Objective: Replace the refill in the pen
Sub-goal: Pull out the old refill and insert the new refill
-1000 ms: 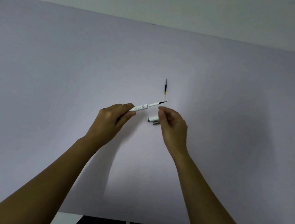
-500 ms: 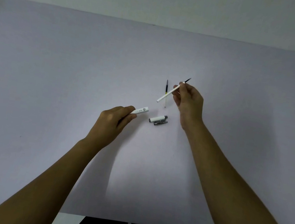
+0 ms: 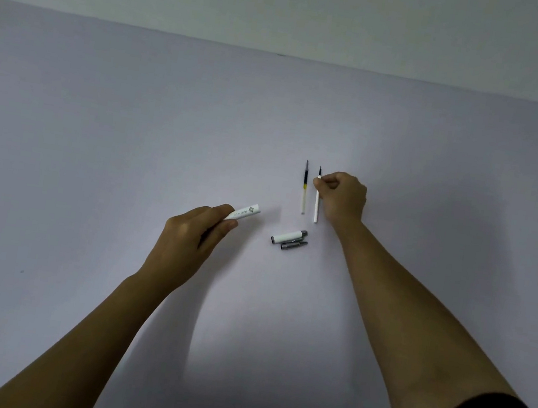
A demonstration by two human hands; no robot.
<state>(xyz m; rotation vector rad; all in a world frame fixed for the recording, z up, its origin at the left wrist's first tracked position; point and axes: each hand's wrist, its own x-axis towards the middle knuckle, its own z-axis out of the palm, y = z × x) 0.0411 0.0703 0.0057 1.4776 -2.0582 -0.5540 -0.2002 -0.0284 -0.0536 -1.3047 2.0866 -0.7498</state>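
The head camera is looking down on a pale table [image 3: 130, 149] where the pen is lying in pieces. The left hand [image 3: 193, 241] is closing its fingers around the white barrel [image 3: 246, 211], whose open end is pointing up and to the right, toward the other parts. The right hand [image 3: 343, 197] is pinching a white refill [image 3: 317, 200] near its dark tip, with the tube running straight away from the person and its near end resting at or just above the surface; contact cannot be confirmed. Just beside it to the left, a second refill [image 3: 304, 188] with a dark upper part and a yellow band is lying parallel, untouched. The cap [image 3: 289, 237] and a grey tip section [image 3: 293, 244] are lying side by side nearer the person, between the two hands. The right hand is the nearer one to both refills, so the coming pick is likely falling to it. Small printing is showing on the barrel, too small to read.
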